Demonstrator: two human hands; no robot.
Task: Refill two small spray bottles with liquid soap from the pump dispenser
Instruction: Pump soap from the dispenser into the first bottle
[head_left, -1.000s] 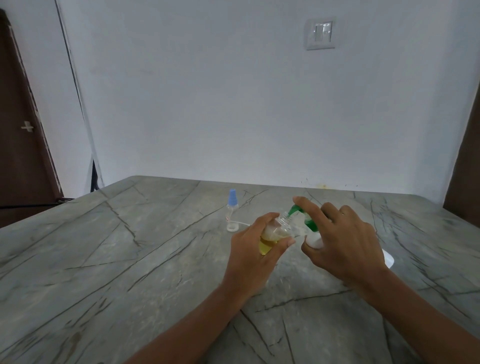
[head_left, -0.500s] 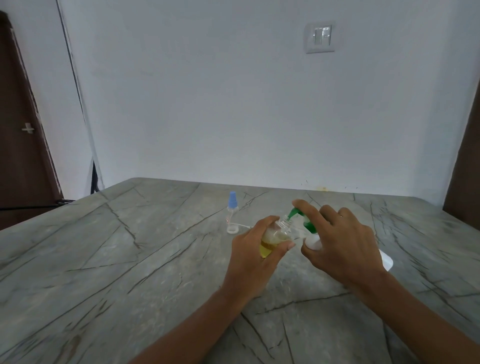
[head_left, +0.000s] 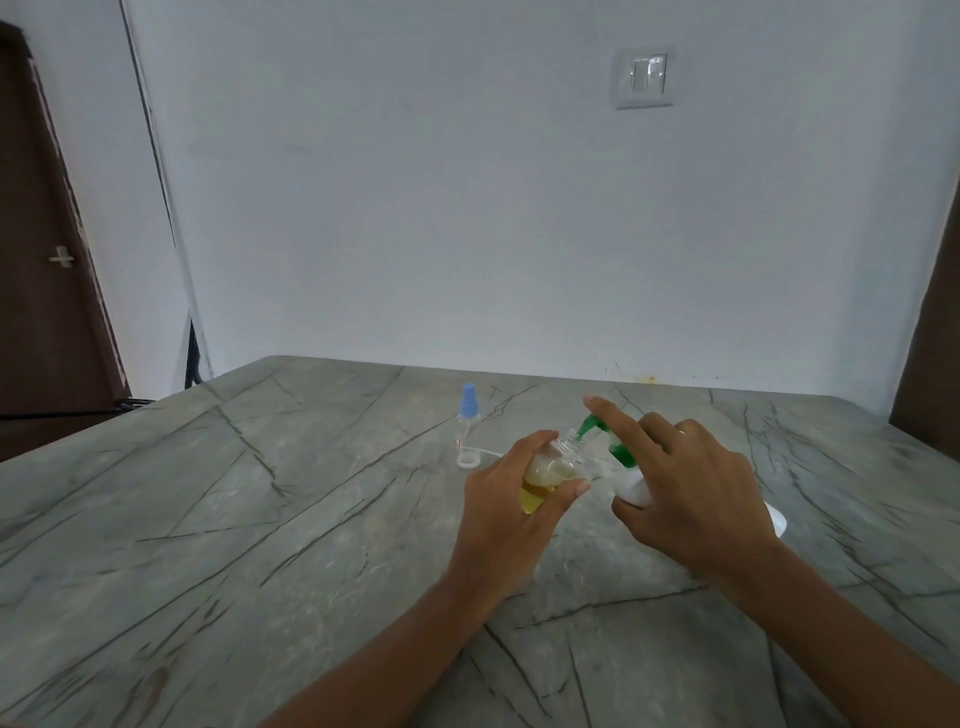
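Now the left hand (head_left: 498, 519) is gripping a small clear plastic spray bottle (head_left: 550, 470), thumb and fingers wrapped round its rounded body. It is holding the bottle tilted and seemingly lifted off the table, with the uncapped threaded neck pointing up at the spout. Yellow liquid soap is pooling in the lower part, with a paler, foamy-looking layer above it. The right hand (head_left: 691, 499) is clasping the smooth white plastic pump dispenser (head_left: 635, 491) just beside it, its index finger lying straight along the top of the glossy green pump head (head_left: 618, 449), whose spout is meeting the bottle's neck. Filling of the first bottle looks to be under way and roughly part done. The next press is going to need the narrow mouth kept right under the spout, since thick soap could run down the slick outside. Farther back on the table, well apart from both hands, a second small clear spray bottle with a pale blue cap (head_left: 467, 421) is standing upright and capped, apparently waiting its turn. A small white ring with a thin tube (head_left: 467, 460) is lying at its foot. The grey, dark-veined stone table (head_left: 260, 519) is looking hard, flat and matte.
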